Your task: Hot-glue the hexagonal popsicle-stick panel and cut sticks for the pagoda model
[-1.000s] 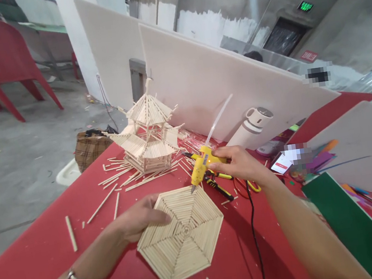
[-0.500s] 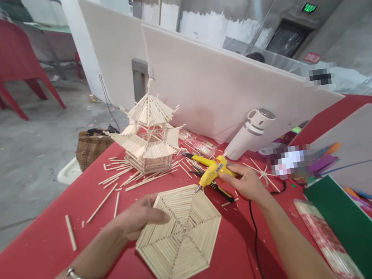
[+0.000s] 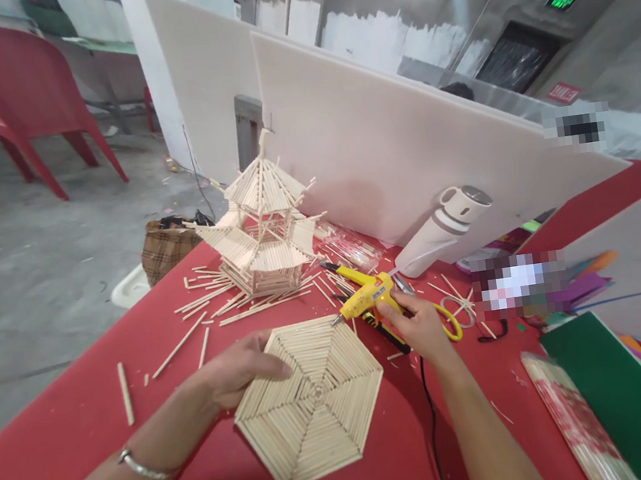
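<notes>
My left hand grips a flat many-sided panel of pale wooden sticks by its upper left side, thumb on top. Between the fingers of my right hand is a yellow hot glue gun. Its metal nozzle points left and sits at the panel's top edge; whether it touches cannot be made out. Behind them stands a pagoda model built of the same sticks, with loose sticks scattered round its base. Yellow-handled cutting tools lie partly hidden behind the glue gun.
A white bottle stands behind my right hand, near a white partition. Packed sticks and a green board lie on the right of the red table. The gun's black cord runs toward me.
The glue gun's nozzle has shifted slightly left along the panel's top edge, and my right hand has moved left with it. A yellow handle now shows beside my right hand. The view has turned slightly.
</notes>
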The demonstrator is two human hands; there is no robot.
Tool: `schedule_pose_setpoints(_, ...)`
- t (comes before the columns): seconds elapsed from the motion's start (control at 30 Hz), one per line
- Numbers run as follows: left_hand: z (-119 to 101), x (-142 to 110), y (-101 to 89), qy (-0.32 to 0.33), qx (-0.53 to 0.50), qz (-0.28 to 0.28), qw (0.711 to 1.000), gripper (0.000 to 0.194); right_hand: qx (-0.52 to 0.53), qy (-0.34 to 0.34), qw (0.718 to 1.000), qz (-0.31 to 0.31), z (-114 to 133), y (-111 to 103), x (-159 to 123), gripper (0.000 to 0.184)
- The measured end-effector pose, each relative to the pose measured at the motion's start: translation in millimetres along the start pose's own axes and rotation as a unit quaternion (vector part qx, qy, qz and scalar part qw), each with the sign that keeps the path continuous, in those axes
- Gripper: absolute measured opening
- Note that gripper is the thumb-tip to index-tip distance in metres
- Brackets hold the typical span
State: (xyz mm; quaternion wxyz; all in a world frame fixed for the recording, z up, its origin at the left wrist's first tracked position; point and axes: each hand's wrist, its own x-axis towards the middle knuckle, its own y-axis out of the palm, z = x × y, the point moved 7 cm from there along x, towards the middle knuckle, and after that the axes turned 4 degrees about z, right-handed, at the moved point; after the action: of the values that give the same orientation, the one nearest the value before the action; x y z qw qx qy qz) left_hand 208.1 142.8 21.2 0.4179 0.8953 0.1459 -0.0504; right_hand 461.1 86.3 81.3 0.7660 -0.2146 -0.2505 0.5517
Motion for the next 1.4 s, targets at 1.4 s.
schedule_pose_setpoints(1.4, 8.8, 8.5, 8.5, 0.055, -0.035, 0.032, 0.997, 0.034, -0.017, 0.087, 0.977, -0.194, 38.9, 3.9, -75.4, 0.041)
